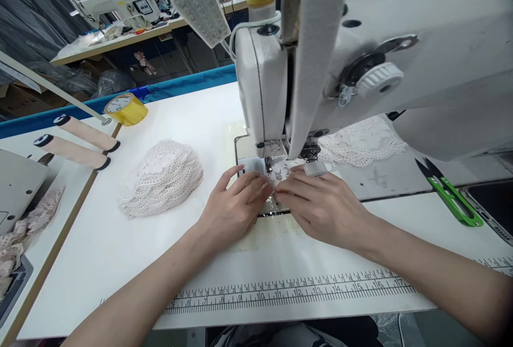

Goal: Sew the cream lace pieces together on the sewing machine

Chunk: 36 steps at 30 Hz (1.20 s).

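My left hand and my right hand meet at the needle area of a white sewing machine. Between them lies a piece of white lace, partly under the presser foot. The curled fingers of my left hand press together on the lace's near left edge. Those of my right hand close on its right side, and they cover much of it. More lace spreads behind the machine head on the right. A heap of lace sits on the table to the left of my left hand.
Green thread snips lie at the right beside a dark phone-like device. Yellow tape and two thread cones are at the left. A printed ruler runs along the front edge. Another sewing machine stands behind.
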{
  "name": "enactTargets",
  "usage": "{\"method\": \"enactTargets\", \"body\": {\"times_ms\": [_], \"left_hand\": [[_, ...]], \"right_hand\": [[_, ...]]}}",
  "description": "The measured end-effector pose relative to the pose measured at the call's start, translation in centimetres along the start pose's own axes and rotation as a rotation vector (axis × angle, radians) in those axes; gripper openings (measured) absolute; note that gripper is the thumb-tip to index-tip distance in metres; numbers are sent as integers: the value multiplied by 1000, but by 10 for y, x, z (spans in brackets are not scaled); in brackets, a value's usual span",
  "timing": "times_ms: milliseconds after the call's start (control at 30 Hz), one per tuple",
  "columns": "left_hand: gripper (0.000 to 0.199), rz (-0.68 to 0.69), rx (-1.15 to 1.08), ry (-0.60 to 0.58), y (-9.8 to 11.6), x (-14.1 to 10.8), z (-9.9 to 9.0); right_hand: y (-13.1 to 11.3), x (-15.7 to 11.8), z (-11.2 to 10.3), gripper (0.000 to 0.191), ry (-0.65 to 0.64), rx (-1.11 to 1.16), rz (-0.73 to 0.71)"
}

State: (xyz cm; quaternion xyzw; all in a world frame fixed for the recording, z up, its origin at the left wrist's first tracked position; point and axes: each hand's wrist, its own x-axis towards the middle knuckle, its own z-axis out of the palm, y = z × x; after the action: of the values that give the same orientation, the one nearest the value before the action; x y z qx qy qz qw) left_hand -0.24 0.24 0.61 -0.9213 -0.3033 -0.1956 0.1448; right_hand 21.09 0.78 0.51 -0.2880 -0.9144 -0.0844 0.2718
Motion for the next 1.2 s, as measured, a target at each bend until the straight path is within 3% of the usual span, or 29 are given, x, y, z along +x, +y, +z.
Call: {"method": "enactTargets", "body": {"times_ms": [233, 633, 1000, 1200], "left_hand": [[32, -36, -6, -35, -2, 1, 2], [23, -74, 72, -11, 0, 0, 2], [34, -120, 39, -40, -3, -1, 4], [31, -150, 74, -39, -1, -1, 4]], "right_hand": [[4, 1, 0, 33, -10, -18, 14], [9, -1, 3, 31, -16, -40, 19], [10, -2, 5, 34, -46, -67, 40], [12, -4, 5, 32, 7, -38, 42]]}}
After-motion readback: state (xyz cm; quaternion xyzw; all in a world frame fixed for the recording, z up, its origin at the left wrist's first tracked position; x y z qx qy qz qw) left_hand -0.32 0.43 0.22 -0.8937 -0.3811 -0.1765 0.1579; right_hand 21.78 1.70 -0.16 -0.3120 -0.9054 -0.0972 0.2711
